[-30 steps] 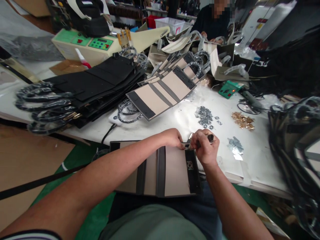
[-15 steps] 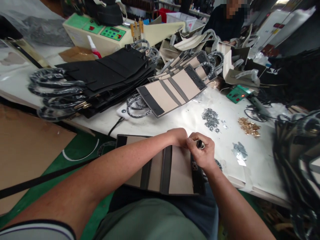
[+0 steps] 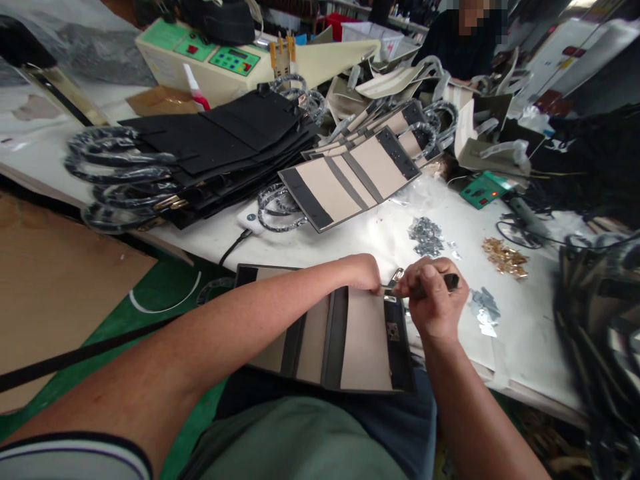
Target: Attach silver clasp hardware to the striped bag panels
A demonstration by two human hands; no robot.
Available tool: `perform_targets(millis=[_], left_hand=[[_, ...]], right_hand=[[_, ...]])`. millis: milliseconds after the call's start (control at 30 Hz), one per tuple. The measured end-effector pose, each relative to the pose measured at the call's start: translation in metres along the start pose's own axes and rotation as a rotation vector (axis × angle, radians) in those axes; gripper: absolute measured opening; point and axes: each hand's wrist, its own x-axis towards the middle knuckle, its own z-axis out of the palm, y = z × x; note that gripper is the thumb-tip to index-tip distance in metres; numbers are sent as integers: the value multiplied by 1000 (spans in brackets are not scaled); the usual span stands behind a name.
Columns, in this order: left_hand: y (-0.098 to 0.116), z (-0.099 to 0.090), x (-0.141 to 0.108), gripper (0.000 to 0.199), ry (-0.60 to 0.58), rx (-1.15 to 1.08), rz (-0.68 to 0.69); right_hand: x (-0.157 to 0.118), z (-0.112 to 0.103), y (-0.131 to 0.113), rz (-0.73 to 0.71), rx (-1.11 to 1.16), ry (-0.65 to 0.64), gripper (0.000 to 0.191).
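A beige and dark panel [image 3: 367,340] lies over my lap and against the table's front edge, with a square metal fitting [image 3: 393,331] on its dark right strip. My right hand [image 3: 435,297] is closed around a dark-handled tool [image 3: 451,282], whose thin metal shaft points left toward the panel's upper right part. My left hand [image 3: 364,272] rests at the panel's top edge near the tool's tip; its fingers are hidden behind the hand. A small shiny metal piece [image 3: 398,275] shows between the hands.
Black panels [image 3: 215,140] with wrapped handles are stacked at the left. Another beige panel [image 3: 355,177] lies behind my hands. Piles of silver plates [image 3: 425,235] and gold pieces [image 3: 505,258] sit right of centre, near a green box [image 3: 483,189]. A person [image 3: 457,40] is at the back.
My right hand has moved right and turned, so the tool now lies nearly level with its shaft showing. My left hand has barely moved. The view has shifted slightly.
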Motion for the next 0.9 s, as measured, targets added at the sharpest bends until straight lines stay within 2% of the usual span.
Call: perform_targets(millis=[167, 267, 400, 567, 700, 900], left_hand=[[5, -2, 1, 6, -1, -20, -3], [2, -1, 2, 9, -7, -34, -6], [-5, 1, 4, 13, 8, -61, -6], [-7, 3, 4, 11, 18, -86, -19], [-8, 4, 6, 14, 34, -84, -27], [-9, 4, 5, 10, 22, -73, -17]], right_hand=[[0, 3, 1, 30, -81, -27, 34], [3, 6, -6, 47, -20, -27, 35], [4, 8, -14, -14, 61, -48, 34], [1, 5, -8, 60, 15, -36, 35], [-1, 4, -7, 7, 106, -6, 32], [-6, 5, 4, 105, -14, -18, 34]])
